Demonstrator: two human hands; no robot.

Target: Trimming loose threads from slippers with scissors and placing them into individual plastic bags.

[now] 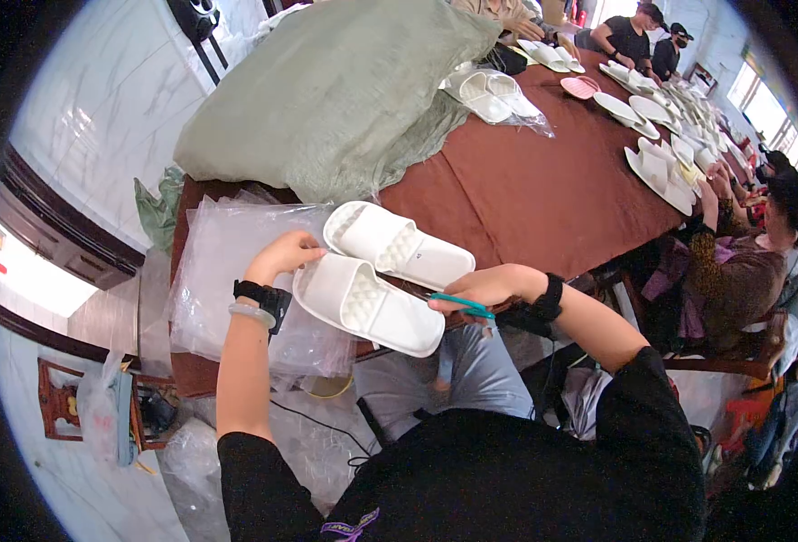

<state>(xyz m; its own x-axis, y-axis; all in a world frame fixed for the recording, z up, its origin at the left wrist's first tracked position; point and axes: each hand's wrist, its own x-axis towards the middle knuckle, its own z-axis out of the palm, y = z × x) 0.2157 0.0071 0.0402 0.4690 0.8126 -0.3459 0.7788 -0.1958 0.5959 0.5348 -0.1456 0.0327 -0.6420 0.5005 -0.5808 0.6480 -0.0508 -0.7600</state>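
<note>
A pair of white slide slippers lies side by side at the near edge of the brown-covered table, their footbeds bumpy. My left hand (287, 255) closes its fingertips on the toe end of the near slipper (326, 287), close to the toe of the far slipper (376, 233). My right hand (487, 287) is at the heel ends of the slippers, closed around small teal scissors (464, 304). The scissors' tip points toward the near slipper's heel. Part of the right hand's grip is hidden.
Clear plastic bags (227, 262) are stacked under and left of the slippers. A large grey-green sack (326, 99) bulges behind them. A bagged white pair (494, 95) lies farther back on the brown cloth (543, 181). Many slippers (661, 176) line the right side, where other people sit working.
</note>
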